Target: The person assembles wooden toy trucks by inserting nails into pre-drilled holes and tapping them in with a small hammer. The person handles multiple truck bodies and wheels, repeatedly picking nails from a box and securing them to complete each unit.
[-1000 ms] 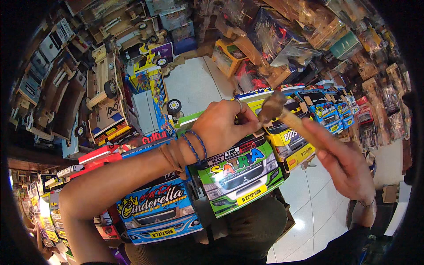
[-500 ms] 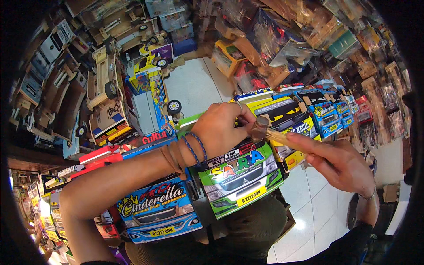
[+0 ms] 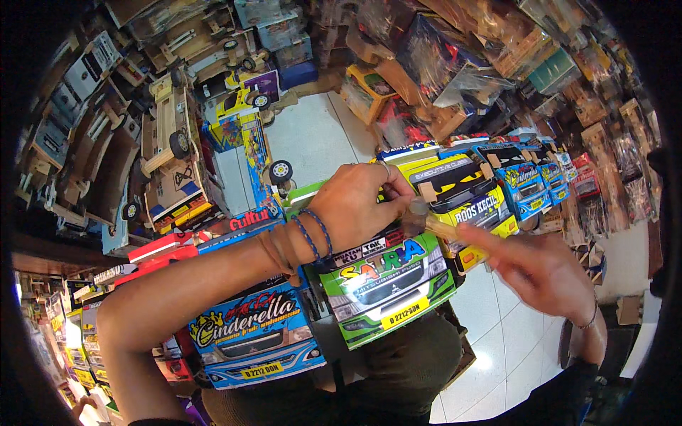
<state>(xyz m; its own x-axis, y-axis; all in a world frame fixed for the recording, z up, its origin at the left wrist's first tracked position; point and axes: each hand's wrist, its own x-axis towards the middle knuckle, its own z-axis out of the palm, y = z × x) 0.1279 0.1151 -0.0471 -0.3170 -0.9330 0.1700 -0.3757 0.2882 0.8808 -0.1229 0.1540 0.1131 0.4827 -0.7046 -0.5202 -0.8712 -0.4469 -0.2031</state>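
My right hand point(image 3: 540, 273), slightly blurred, grips a hammer point(image 3: 444, 227) by its light wooden handle, the forefinger stretched along it. The dark hammer head is beside the fingertips of my left hand point(image 3: 359, 199). The left thumb and forefinger are pinched together above the top front of a green and white toy truck point(image 3: 387, 284); whatever they hold is too small or hidden to make out. Left of it, partly under my left forearm, is a blue toy truck point(image 3: 259, 341). A yellow and black toy truck point(image 3: 469, 206) adjoins the green one on the right.
More blue toy trucks point(image 3: 522, 181) continue the row to the right. Unpainted wooden truck bodies point(image 3: 170, 131) with wheels are stacked at the left. Plastic-wrapped wooden toys point(image 3: 455, 57) are piled at the back. White floor tiles point(image 3: 490, 341) show at the lower right.
The hammer head has shifted slightly, and my right hand has moved a little and is more blurred. My left hand keeps its pinch in nearly the same place.
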